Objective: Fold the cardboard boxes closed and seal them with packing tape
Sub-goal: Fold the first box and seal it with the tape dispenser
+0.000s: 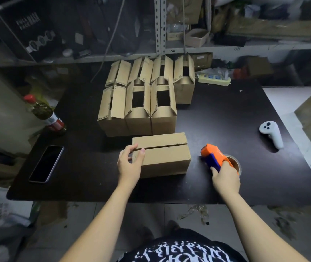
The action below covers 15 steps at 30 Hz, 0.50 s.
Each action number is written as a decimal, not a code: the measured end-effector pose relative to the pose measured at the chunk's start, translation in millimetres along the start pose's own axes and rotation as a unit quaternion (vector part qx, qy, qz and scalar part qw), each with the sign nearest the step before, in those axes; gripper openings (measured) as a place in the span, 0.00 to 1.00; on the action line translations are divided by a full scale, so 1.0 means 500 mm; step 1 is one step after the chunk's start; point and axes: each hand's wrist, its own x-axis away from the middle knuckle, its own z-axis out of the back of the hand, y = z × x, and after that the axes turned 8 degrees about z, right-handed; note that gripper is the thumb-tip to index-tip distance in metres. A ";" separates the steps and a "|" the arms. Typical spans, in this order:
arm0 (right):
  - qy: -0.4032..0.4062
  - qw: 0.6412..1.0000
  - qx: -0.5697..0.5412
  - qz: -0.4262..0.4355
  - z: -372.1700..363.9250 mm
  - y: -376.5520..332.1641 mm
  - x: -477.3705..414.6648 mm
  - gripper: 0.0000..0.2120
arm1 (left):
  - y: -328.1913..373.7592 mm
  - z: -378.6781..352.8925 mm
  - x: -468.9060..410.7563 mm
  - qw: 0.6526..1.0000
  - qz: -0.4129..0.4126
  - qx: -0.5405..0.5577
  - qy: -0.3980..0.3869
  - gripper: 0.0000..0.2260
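Note:
A small cardboard box [165, 155] lies near the front of the black table [226, 125], its two top flaps folded shut with a thin seam between them. My left hand [130, 163] holds its left end, thumb on top and fingers round the edge. To the right, my right hand [225, 178] grips an orange and blue tape dispenser [214, 156] with a roll of tape, resting on the table. Behind the box stand several cardboard boxes [143, 103] with their flaps up.
A phone [46, 163] lies at the table's left front, and a red-capped bottle [46, 114] stands at the left edge. A white controller [271, 134] lies at the right. A power strip [214, 79] sits at the back. Shelves full of clutter rise behind.

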 end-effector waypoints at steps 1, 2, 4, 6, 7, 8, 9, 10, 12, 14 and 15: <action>0.011 1.000 -0.019 0.008 0.002 -0.009 0.002 0.14 | 0.001 0.000 0.000 1.000 -0.001 -0.001 0.000 0.09; 0.023 0.999 -0.043 0.018 0.005 -0.017 0.002 0.14 | 0.003 0.000 0.000 1.000 0.001 -0.001 0.002 0.09; 0.045 0.992 -0.105 0.047 0.014 -0.029 -0.001 0.13 | 0.006 -0.003 0.002 1.000 0.006 0.002 0.008 0.11; 0.061 0.976 -0.195 0.079 0.027 -0.041 -0.001 0.11 | 0.008 -0.010 0.009 1.000 0.004 -0.001 0.007 0.12; 0.064 0.965 -0.236 0.093 0.033 -0.048 0.003 0.11 | 0.009 -0.015 0.014 1.000 0.001 -0.002 0.003 0.12; 0.064 0.955 -0.268 0.108 0.041 -0.056 0.008 0.10 | 0.012 -0.021 0.018 1.000 0.000 -0.005 0.000 0.12; 0.064 0.947 -0.291 0.122 0.048 -0.065 0.012 0.09 | 0.016 -0.026 0.022 1.000 0.001 -0.011 -0.001 0.13; 0.064 0.939 -0.310 0.137 0.057 -0.076 0.017 0.09 | 0.022 -0.029 0.024 1.000 0.001 -0.019 -0.001 0.13; 0.068 0.921 -0.350 0.154 0.075 -0.101 0.025 0.08 | 0.037 -0.028 0.022 0.999 -0.002 -0.037 -0.002 0.15; 0.073 0.902 -0.394 0.161 0.097 -0.126 0.032 0.06 | 0.048 -0.017 0.016 0.997 -0.037 -0.068 -0.005 0.17; 0.075 0.893 -0.411 0.168 0.107 -0.137 0.037 0.06 | 0.053 -0.010 0.013 0.995 -0.062 -0.084 -0.003 0.18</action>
